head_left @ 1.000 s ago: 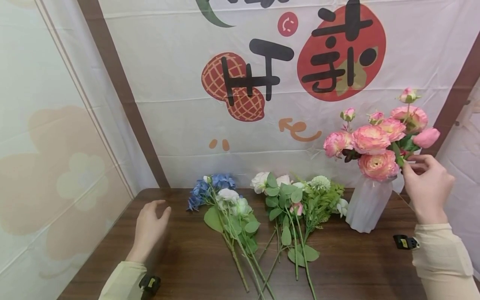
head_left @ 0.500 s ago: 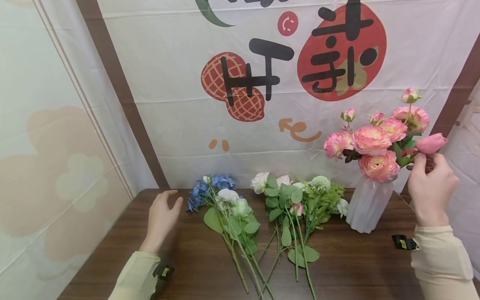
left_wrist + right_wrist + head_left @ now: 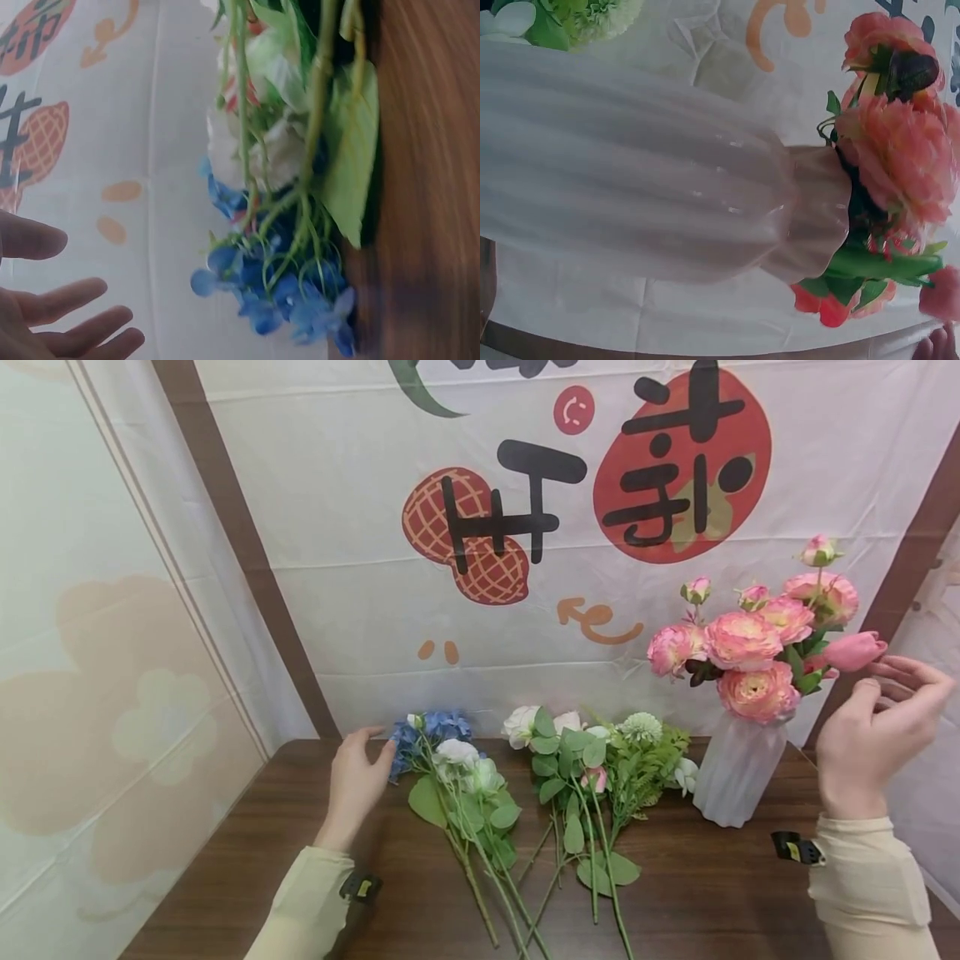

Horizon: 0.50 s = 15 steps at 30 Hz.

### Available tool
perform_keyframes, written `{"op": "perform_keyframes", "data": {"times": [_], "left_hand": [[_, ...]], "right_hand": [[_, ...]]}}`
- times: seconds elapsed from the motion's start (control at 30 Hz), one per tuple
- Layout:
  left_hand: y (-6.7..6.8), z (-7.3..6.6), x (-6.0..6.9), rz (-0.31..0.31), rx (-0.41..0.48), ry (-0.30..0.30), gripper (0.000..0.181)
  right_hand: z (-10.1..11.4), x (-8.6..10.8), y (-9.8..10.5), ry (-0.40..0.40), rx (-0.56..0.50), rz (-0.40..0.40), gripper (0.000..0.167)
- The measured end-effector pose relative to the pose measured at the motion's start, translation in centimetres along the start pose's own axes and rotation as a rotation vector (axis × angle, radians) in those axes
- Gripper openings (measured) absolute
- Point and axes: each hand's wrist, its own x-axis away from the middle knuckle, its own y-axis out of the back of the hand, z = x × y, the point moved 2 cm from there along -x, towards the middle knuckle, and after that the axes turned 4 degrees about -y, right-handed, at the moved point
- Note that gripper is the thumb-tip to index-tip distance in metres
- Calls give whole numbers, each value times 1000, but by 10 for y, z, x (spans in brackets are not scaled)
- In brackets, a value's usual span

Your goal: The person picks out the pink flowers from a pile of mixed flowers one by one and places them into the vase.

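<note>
My right hand (image 3: pixel 881 735) is beside a pink tulip (image 3: pixel 855 650), its fingers extended at the bloom's tip; whether they touch it I cannot tell. The tulip leans out of a white fluted vase (image 3: pixel 738 772), which also holds several pink ranunculus flowers (image 3: pixel 742 642). In the right wrist view the vase (image 3: pixel 645 165) fills most of the frame and only fingertips (image 3: pixel 939 343) show. On the left, my left hand (image 3: pixel 357 785) reaches beside the blue hydrangea (image 3: pixel 442 724). The left wrist view shows its fingers (image 3: pixel 82 300) spread, holding nothing and apart from the blue petals (image 3: pixel 277 300).
White flowers (image 3: pixel 457 753) with long green stems lie by the hydrangea on the brown table (image 3: pixel 405 877). Right of them lie white roses (image 3: pixel 519 727), a pale green pompom flower (image 3: pixel 641 727) and a fern (image 3: pixel 652 768). A printed cloth (image 3: pixel 337 527) hangs behind.
My left hand has moved right, toward the hydrangea. My right hand first held the tulip near its stem and drew it outward; now its fingers have loosened and moved right.
</note>
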Motion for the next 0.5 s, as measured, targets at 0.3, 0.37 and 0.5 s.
{"op": "perform_keyframes", "data": {"times": [0.3, 0.37, 0.5], "left_hand": [[-16, -22, -4, 19, 55, 25, 38], [-20, -27, -4, 25, 68, 25, 38], [-27, -38, -7, 26, 101, 27, 39]], "right_hand": [[18, 19, -6, 63, -126, -62, 16], [22, 25, -9, 85, -158, -66, 15], [27, 38, -17, 97, -198, -75, 15]]}}
